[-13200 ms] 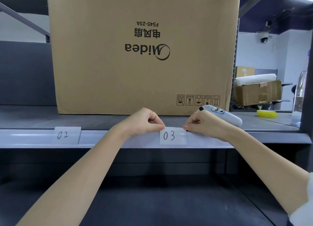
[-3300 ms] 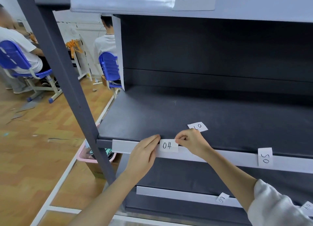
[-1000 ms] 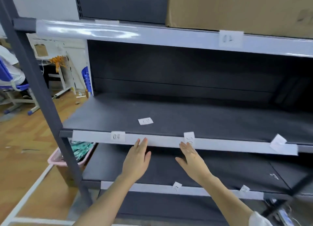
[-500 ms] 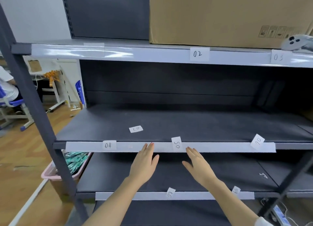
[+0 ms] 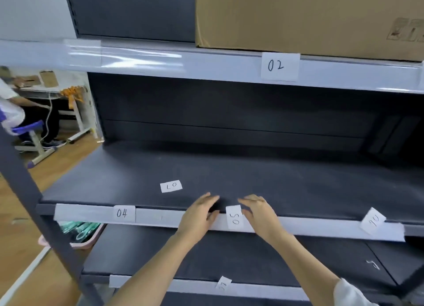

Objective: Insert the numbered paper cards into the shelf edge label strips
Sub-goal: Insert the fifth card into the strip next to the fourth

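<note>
The middle shelf's white label strip (image 5: 160,217) holds card 04 (image 5: 124,213) flat at its left. Card 05 (image 5: 235,217) stands turned on its side against the strip, its top poking above the shelf edge. My left hand (image 5: 199,215) is just left of card 05 and my right hand (image 5: 258,211) just right of it, both with fingers extended over the shelf edge and holding nothing. Card 06 (image 5: 373,220) leans crooked on the strip further right. Card 07 (image 5: 171,186) lies loose on the dark shelf. Card 02 (image 5: 280,66) sits in the upper strip (image 5: 206,67).
A large cardboard box (image 5: 307,16) stands on the top shelf. The lower shelf strip (image 5: 263,288) carries a crooked card (image 5: 223,283). A pink bin (image 5: 78,235) sits on the floor at the left, behind the grey upright post (image 5: 27,186). A seated person (image 5: 11,108) is at far left.
Both hands have risen from below the middle strip to either side of card 05. The view has moved closer and shifted left; card 03 and the controller are out of sight.
</note>
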`<control>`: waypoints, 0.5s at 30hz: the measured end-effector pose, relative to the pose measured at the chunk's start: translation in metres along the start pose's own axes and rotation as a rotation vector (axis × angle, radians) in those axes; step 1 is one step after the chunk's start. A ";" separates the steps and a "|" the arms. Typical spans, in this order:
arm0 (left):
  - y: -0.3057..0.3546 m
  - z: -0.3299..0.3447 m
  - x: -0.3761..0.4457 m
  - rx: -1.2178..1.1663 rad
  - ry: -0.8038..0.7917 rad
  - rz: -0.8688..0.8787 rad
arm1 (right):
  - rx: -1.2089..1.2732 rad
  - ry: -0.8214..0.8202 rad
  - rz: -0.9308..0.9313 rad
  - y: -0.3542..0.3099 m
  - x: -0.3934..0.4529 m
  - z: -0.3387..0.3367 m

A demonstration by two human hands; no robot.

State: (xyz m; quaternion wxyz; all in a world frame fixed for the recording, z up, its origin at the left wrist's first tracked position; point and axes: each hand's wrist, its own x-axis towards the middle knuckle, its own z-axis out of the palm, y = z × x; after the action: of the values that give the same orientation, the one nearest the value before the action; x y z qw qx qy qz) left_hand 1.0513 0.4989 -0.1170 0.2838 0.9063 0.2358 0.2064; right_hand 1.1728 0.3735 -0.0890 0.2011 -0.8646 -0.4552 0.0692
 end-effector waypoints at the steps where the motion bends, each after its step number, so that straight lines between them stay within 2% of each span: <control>1: 0.001 0.001 0.006 -0.004 0.004 0.031 | -0.009 -0.024 -0.022 0.000 0.010 0.000; 9: -0.012 0.013 0.014 0.082 -0.094 0.110 | -0.024 -0.223 -0.195 -0.002 0.054 0.003; 15: -0.016 0.013 0.010 0.080 -0.051 0.118 | -0.068 -0.274 -0.233 -0.001 0.058 -0.005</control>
State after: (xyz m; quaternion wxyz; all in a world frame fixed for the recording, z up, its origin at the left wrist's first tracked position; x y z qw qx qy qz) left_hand 1.0613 0.5110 -0.1347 0.2406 0.9342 0.1828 0.1899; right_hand 1.2067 0.4202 -0.0805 0.1146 -0.7948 -0.5775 0.1472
